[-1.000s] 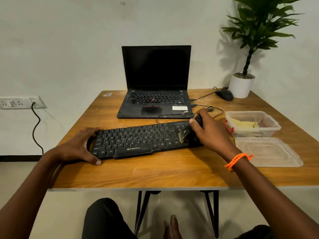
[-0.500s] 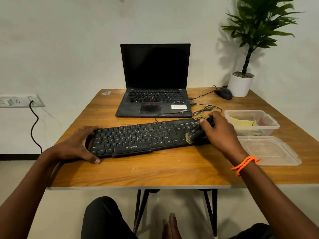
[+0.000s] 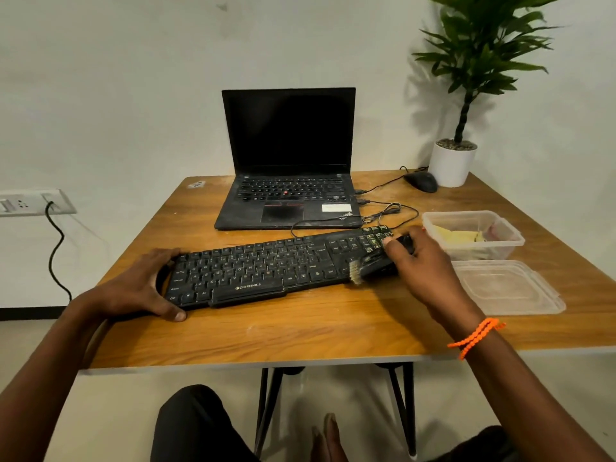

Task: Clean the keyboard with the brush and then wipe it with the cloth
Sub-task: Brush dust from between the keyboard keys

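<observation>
The right hand [image 3: 420,258] grips the black brush [image 3: 373,265], whose pale bristles have swept down to the near right corner of the dusty black plastic keyboard [image 3: 260,271]; the left hand [image 3: 143,288] clasps its left end, so brushing continues; the yellow cloth [image 3: 456,235] waits right of it

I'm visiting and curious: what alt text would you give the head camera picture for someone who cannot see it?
A person's right hand holds a brush on the right end of a black keyboard while the left hand grips its left end. Behind it on the wooden table are an open laptop, a mouse, a potted plant and an open plastic container.
</observation>
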